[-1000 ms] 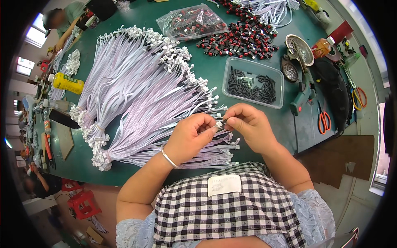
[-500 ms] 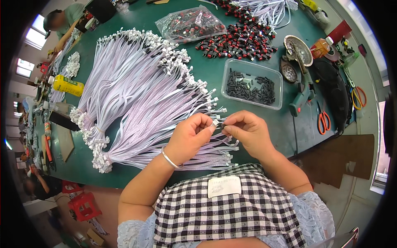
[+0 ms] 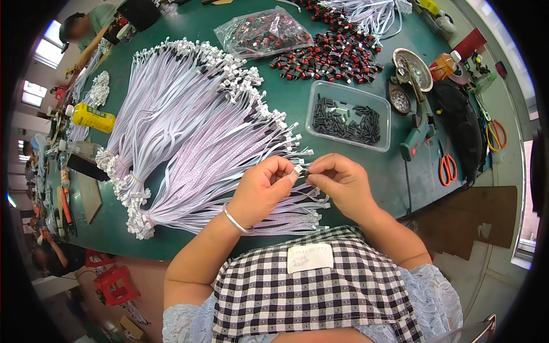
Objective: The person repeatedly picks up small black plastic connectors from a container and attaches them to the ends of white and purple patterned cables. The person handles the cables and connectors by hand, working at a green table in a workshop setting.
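My left hand (image 3: 264,188) is closed, with thumb and forefinger pinching a white plug connector (image 3: 297,170) at the end of a cable. Close by on its right, my right hand (image 3: 345,184) holds its fingertips together at a small dark piece (image 3: 306,171), too small to name surely. Beneath and left of both hands spread bundles of pale flat ribbon cables (image 3: 191,166) with white connectors at their ends. Beyond my right hand stands a clear plastic box (image 3: 343,141) holding many short black tubes (image 3: 366,132).
Red-and-black small parts (image 3: 331,57) lie heaped at the back, beside a clear bag (image 3: 263,34) of similar ones. To the right are a green hot-air gun (image 3: 420,131), orange-handled scissors (image 3: 448,168) and a metal bowl (image 3: 420,68). A yellow bottle (image 3: 94,118) lies left.
Both hands stay in nearly the same place. The right fingertips have shifted very slightly; the left hand still pinches the connector.
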Motion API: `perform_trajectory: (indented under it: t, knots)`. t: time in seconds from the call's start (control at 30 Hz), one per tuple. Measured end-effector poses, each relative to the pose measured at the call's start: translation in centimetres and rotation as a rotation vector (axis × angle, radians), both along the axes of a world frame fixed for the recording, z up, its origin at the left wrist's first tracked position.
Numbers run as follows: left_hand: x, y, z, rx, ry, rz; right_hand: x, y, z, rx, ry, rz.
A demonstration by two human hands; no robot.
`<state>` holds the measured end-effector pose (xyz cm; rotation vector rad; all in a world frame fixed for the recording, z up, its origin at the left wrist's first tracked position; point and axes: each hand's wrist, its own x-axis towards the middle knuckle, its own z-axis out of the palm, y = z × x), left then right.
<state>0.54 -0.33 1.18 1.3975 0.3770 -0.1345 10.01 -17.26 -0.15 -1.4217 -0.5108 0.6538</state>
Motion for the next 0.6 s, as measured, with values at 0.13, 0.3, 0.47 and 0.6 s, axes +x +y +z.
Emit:
perform_trajectory:
  t: [0.13,0.3,0.47,0.6]
  knots:
    - [0.05,-0.05,0.05,0.009,0.003,0.003,0.00,0.01,0.03,-0.010,0.035,-0.006]
    - [0.04,-0.04,0.06,-0.004,-0.003,0.003,0.01,0.08,-0.02,-0.016,0.058,-0.010]
    - [0.06,-0.05,-0.15,-0.002,-0.015,0.003,-0.30,0.30,-0.16,0.032,0.047,-0.022]
    - [0.04,-0.08,-0.07,-0.014,-0.020,0.004,-0.29,0.31,-0.29,0.041,0.013,-0.025]
